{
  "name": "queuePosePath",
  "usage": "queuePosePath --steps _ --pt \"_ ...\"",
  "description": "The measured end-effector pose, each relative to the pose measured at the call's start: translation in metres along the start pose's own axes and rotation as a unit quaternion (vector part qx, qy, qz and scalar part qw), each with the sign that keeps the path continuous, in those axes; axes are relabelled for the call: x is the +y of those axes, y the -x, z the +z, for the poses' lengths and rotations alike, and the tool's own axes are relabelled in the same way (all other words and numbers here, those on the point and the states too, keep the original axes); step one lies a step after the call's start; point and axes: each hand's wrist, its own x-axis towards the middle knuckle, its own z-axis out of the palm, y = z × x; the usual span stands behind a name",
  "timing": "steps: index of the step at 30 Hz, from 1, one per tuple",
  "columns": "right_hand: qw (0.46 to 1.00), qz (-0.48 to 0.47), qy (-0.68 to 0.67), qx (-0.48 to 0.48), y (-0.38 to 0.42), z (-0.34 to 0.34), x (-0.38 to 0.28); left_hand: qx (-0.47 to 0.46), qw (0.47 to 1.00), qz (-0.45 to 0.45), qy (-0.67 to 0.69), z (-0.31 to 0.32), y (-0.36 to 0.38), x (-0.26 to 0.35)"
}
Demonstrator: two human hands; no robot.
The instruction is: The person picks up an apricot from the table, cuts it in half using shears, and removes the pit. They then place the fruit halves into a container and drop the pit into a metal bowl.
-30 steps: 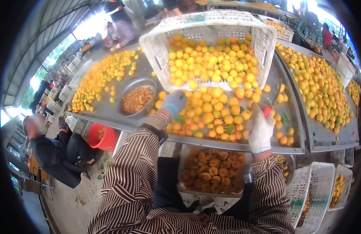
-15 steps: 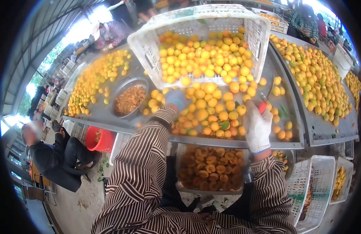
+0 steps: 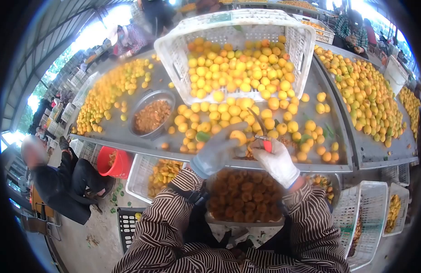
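My left hand [image 3: 215, 152], in a grey-blue glove, is closed on an apricot [image 3: 238, 137] above the near edge of the metal table. My right hand [image 3: 276, 161], in a white glove, grips the red handle of a curved knife [image 3: 267, 145], its thin blade pointing up and away. The knife is close to the right of the held apricot. Loose apricots [image 3: 306, 136] lie around both hands, spilling from a white plastic crate [image 3: 306, 59] tipped on its side. Below the hands, a container holds apricot halves [image 3: 244, 195], dark and blurred.
A grey bowl [image 3: 170, 99] of apricot pits stands on the table [image 3: 114, 142] at left. More apricots [image 3: 360, 95] cover the adjoining table. A red bucket [image 3: 114, 163] and white crates [image 3: 372, 223] flank me. A seated person [image 3: 60, 182] is at lower left.
My left hand has come back from the apricot pile toward the near edge and now holds an apricot. My right hand, with the knife, has moved left to meet it.
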Motion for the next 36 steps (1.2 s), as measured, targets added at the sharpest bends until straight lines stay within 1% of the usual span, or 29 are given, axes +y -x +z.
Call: queuePosePath --steps 1,2,3,5,6,7,8,9,11,12,14,15,16,17,18,20,21,22,23,24,25,26,27,29,30,31,33,34,36 --pt "1.000 0.003 0.003 0.001 -0.001 0.000 0.002 0.033 0.995 0.003 -0.089 -0.002 0.000 -0.004" --pt "0.997 -0.009 0.071 0.009 -0.002 0.000 0.004 0.049 0.991 0.009 -0.126 -0.003 -0.001 -0.006" --pt "0.990 -0.022 0.138 0.017 -0.004 0.000 0.005 0.049 0.991 0.008 -0.122 -0.004 -0.003 -0.011" --pt "0.985 -0.014 0.170 0.025 -0.004 0.004 0.000 0.058 0.971 0.094 -0.212 -0.009 -0.006 -0.019" --pt "0.979 -0.009 0.199 0.033 -0.006 0.005 -0.002 0.059 0.972 0.094 -0.208 -0.013 -0.007 -0.020" --pt "0.979 -0.007 0.202 0.031 -0.007 0.007 0.000 0.052 0.979 0.062 -0.186 -0.016 -0.006 -0.019" --pt "0.982 -0.008 0.185 0.039 -0.009 0.008 0.002 0.044 0.985 0.031 -0.164 -0.018 -0.006 -0.018" --pt "0.985 -0.010 0.168 0.048 -0.010 0.010 0.004 0.045 0.985 0.033 -0.161 -0.020 -0.007 -0.017" --pt "0.987 -0.025 0.151 0.039 -0.015 0.006 0.019 0.047 0.999 0.008 -0.015 -0.021 -0.008 -0.014" --pt "0.990 -0.040 0.131 0.031 -0.017 0.006 0.024 0.047 0.999 0.009 -0.013 -0.020 -0.008 -0.012" --pt "0.986 -0.038 0.161 0.035 -0.016 0.010 0.015 0.063 0.988 0.032 -0.141 -0.019 -0.006 -0.011" --pt "0.981 -0.033 0.188 0.040 -0.013 0.013 0.010 0.063 0.988 0.032 -0.137 -0.021 -0.006 -0.012" --pt "0.980 -0.030 0.191 0.040 -0.011 0.016 0.006 0.041 0.978 0.067 -0.193 -0.023 -0.007 -0.013" --pt "0.971 -0.037 0.234 0.039 -0.011 0.020 0.003 0.018 0.963 0.103 -0.248 -0.024 -0.007 -0.015" --pt "0.959 -0.046 0.277 0.038 -0.011 0.022 0.001 0.019 0.964 0.104 -0.244 -0.026 -0.006 -0.016" --pt "0.957 -0.036 0.287 0.024 -0.015 0.024 0.002 0.009 0.953 0.083 -0.290 -0.029 -0.004 -0.016" --pt "0.956 -0.026 0.294 0.011 -0.017 0.025 0.004 0.010 0.954 0.082 -0.288 -0.030 -0.003 -0.014" --pt "0.956 -0.022 0.293 0.011 -0.019 0.023 0.009 0.012 0.921 0.098 -0.376 -0.027 -0.001 -0.009" --pt "0.950 -0.065 0.304 0.007 -0.021 0.020 0.016 0.013 0.881 0.109 -0.460 -0.025 0.001 -0.006" --pt "0.944 -0.104 0.312 0.002 -0.021 0.019 0.023 0.022 0.874 0.143 -0.464 -0.024 0.001 -0.007" --pt "0.940 -0.148 0.307 0.012 -0.020 0.020 0.019 0.035 0.889 0.134 -0.436 -0.025 0.002 -0.013" --pt "0.932 -0.166 0.323 0.013 -0.019 0.019 0.021 0.040 0.887 0.136 -0.439 -0.026 0.003 -0.017" --pt "0.950 -0.117 0.289 0.002 -0.021 0.019 0.023 0.046 0.884 0.141 -0.443 -0.027 0.001 -0.019" --pt "0.933 -0.084 0.350 0.024 -0.020 0.021 0.019 0.050 0.854 0.113 -0.505 -0.028 -0.002 -0.018" --pt "0.933 -0.080 0.351 0.023 -0.019 0.022 0.019 0.049 0.846 0.159 -0.507 -0.024 -0.001 -0.019" --pt "0.935 -0.073 0.346 0.028 -0.019 0.024 0.017 0.048 0.847 0.159 -0.505 -0.025 -0.001 -0.020" --pt "0.937 -0.064 0.343 0.036 -0.017 0.028 0.015 0.067 0.807 0.216 -0.545 -0.024 0.000 -0.022" --pt "0.937 -0.045 0.345 0.032 -0.017 0.029 0.013 0.067 0.807 0.218 -0.544 -0.022 0.001 -0.020" --pt "0.937 -0.027 0.348 0.027 -0.020 0.028 0.016 0.085 0.763 0.211 -0.605 -0.019 0.003 -0.016"
